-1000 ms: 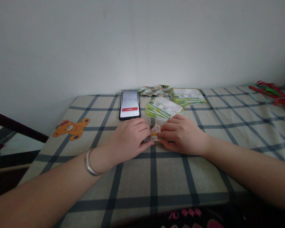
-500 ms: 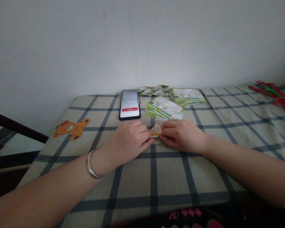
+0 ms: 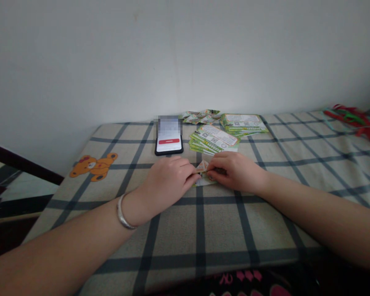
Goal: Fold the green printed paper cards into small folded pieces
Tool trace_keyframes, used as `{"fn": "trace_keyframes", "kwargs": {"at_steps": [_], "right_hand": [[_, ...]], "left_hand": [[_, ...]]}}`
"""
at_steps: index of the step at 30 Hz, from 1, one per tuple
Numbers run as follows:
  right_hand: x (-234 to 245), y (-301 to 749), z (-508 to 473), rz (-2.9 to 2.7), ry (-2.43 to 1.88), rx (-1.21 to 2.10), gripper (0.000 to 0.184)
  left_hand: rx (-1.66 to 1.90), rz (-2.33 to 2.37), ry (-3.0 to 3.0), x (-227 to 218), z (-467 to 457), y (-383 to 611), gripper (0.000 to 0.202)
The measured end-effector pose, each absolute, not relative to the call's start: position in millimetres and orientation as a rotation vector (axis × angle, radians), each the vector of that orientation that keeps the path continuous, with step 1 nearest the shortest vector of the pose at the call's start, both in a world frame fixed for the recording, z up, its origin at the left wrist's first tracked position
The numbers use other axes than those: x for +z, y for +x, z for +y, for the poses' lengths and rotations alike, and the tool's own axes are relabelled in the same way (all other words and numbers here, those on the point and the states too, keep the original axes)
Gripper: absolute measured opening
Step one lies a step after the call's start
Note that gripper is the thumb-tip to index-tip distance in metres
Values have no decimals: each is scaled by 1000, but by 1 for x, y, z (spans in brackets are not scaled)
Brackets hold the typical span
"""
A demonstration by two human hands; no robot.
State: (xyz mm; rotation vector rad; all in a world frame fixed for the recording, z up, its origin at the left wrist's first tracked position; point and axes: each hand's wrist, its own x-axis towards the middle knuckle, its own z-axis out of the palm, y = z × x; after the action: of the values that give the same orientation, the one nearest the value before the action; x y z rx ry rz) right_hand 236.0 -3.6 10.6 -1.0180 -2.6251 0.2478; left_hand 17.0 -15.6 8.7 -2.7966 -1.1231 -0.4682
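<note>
A small printed paper (image 3: pixel 202 166), folded to a triangular point at its far end, lies low over the table between my hands. My left hand (image 3: pixel 172 176) pinches its left side, a silver bangle around the wrist. On the right side, the fingers of my right hand (image 3: pixel 231 170) are closed on the same paper. Much of the sheet is hidden under my fingers. Just beyond my hands is a fanned stack of green and white leaflets (image 3: pixel 216 137).
A phone (image 3: pixel 169 142) with a lit screen lies beyond my left hand. By the wall are several folded paper pieces (image 3: pixel 200 117) and another leaflet stack (image 3: pixel 245 123). A checked tablecloth (image 3: pixel 179 230) bears an orange bear picture (image 3: pixel 94 166). Red and green fabric (image 3: pixel 354 121) lies far right.
Both hands have shifted slightly on the folded paper. The yellow strip at its near edge is out of sight, and a pale lower part of the paper now shows beneath my fingers.
</note>
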Motion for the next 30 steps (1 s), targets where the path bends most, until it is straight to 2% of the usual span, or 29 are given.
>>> {"fn": "trace_keyframes", "kwargs": {"at_steps": [8, 18, 22, 30], "right_hand": [[14, 241, -5, -2622, -1075, 331, 14], [26, 262, -2, -2623, -1312, 595, 3], [29, 262, 1, -2601, -1412, 728, 7], [26, 256, -3, -2619, -1400, 554, 17]], "left_hand": [[-564, -1385, -2924, 8, -8, 17, 19], [-552, -1208, -2910, 8, -10, 13, 16], [-550, -1197, -2909, 8, -9, 13, 15], [-538, -1217, -2883, 7, -10, 14, 22]]}}
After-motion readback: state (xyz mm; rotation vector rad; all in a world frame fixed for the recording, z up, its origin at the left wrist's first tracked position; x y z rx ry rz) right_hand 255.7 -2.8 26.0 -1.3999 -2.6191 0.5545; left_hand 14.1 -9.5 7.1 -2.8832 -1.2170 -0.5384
